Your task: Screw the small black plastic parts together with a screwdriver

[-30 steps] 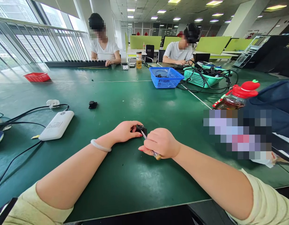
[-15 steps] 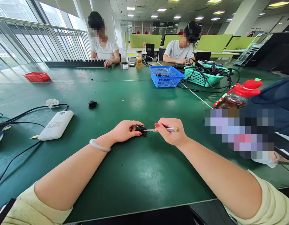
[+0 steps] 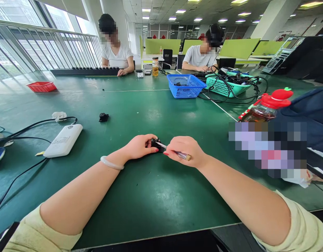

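My left hand [image 3: 139, 146] is closed around a small black part [image 3: 158, 144] on the green table, fingers behind it and thumb in front. Much of this part is hidden by the fingers. In my right hand [image 3: 187, 150] is a slim screwdriver [image 3: 181, 154] with a thin pale shaft and a tan-ended handle. It slants down to the right, and its shaft reaches over the black part. Whether the tip is touching cannot be made out. A similar black piece [image 3: 103, 117] sits apart, farther off to the left.
On the left lies a white power bank [image 3: 63, 140] among black cables. Farther back are a red tray [image 3: 42, 87], a blue basket [image 3: 186, 91] and a green basket [image 3: 221, 87] heaped with cables. A red-lidded bottle [image 3: 266, 106] stands right. Two people sit across the table.
My right hand has shifted left and slightly down, closer to the black part. The screwdriver went from nearly level to slanting, its shaft now over the part. My left hand stays in place.
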{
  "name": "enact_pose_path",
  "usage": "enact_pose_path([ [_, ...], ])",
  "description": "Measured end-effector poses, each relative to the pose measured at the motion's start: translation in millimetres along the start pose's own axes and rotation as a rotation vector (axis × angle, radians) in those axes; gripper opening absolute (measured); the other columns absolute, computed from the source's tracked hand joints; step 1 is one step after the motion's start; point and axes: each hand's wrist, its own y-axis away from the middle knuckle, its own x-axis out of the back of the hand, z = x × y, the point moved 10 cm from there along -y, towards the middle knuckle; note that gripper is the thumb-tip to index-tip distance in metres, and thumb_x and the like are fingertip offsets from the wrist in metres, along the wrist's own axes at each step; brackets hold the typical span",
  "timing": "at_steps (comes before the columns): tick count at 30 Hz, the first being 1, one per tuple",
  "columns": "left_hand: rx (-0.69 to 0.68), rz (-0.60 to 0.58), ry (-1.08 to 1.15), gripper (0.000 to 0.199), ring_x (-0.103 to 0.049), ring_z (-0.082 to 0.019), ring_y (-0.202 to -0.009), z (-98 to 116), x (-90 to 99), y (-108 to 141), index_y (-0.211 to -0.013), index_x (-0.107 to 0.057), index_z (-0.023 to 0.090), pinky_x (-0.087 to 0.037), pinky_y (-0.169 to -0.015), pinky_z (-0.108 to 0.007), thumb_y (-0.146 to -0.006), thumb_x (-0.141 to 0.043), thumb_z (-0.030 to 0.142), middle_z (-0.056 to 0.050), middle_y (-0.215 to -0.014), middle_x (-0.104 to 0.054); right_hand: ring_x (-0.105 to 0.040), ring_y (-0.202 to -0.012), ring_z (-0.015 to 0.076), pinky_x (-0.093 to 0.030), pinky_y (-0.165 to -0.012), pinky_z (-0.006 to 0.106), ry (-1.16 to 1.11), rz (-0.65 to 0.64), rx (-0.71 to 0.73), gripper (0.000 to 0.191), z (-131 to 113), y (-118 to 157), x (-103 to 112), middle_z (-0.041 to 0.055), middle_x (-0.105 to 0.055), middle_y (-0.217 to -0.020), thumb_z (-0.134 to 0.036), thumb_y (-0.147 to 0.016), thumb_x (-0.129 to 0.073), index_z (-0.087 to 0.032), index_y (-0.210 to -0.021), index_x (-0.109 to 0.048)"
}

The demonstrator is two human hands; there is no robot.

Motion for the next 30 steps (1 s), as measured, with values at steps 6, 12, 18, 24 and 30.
enact_pose_path([
  [6,-0.021,0.009,-0.034,0.047,-0.052,-0.016,-0.064,-1.1,0.1,-1.0,-0.113,-0.061,0.018,-0.038,-0.063,-0.028,-0.079,-0.065,0.051,0.002,-0.072,-0.057,-0.048,-0.052,0.0111,-0.038,-0.052,0.025,-0.006,0.104,-0.029,0.026,4.5,2.1,8.2,-0.0008,-0.059,-0.060,-0.032,-0.093,-0.054,-0.022,-0.069,-0.059],
  [12,-0.012,0.017,-0.058,0.046,-0.050,-0.014,-0.060,-4.9,0.1,-2.5,-0.112,-0.064,0.020,-0.035,-0.060,-0.027,-0.080,-0.064,0.054,0.004,-0.066,-0.054,-0.037,-0.045,0.0094,-0.028,-0.046,0.026,-0.003,0.311,-0.319,0.044,35.0,10.1,30.9,-0.0028,-0.046,-0.049,-0.042,-0.094,-0.054,-0.020,-0.056,-0.051],
  [18,-0.007,0.022,-0.057,0.045,-0.051,-0.014,-0.059,-8.4,-0.5,-3.4,-0.111,-0.066,0.022,-0.036,-0.060,-0.026,-0.079,-0.067,0.053,0.004,-0.066,-0.054,-0.043,-0.046,0.0104,-0.034,-0.046,0.025,-0.238,0.455,-0.660,0.054,70.5,29.4,39.4,-0.0022,-0.047,-0.047,-0.060,-0.090,-0.054,-0.019,-0.055,-0.054],
  [24,-0.003,0.025,-0.042,0.043,-0.050,-0.014,-0.059,-7.6,-0.8,-3.1,-0.108,-0.068,0.023,-0.035,-0.059,-0.026,-0.074,-0.072,0.049,0.006,-0.063,-0.053,-0.040,-0.045,0.0090,-0.031,-0.046,0.025,-0.308,0.283,-0.604,0.056,60.1,20.0,17.5,-0.0031,-0.045,-0.047,-0.064,-0.086,-0.055,-0.019,-0.054,-0.053],
  [30,-0.024,0.037,-0.071,0.045,-0.049,-0.013,-0.058,-1.7,-0.5,-1.0,-0.107,-0.068,0.022,-0.035,-0.058,-0.026,-0.075,-0.071,0.054,0.006,-0.062,-0.053,-0.044,-0.050,0.0087,-0.034,-0.048,0.024,-0.310,0.091,-0.573,0.038,54.0,13.5,-6.1,-0.0033,-0.054,-0.055,-0.052,-0.077,-0.073,-0.019,-0.062,-0.063],
])
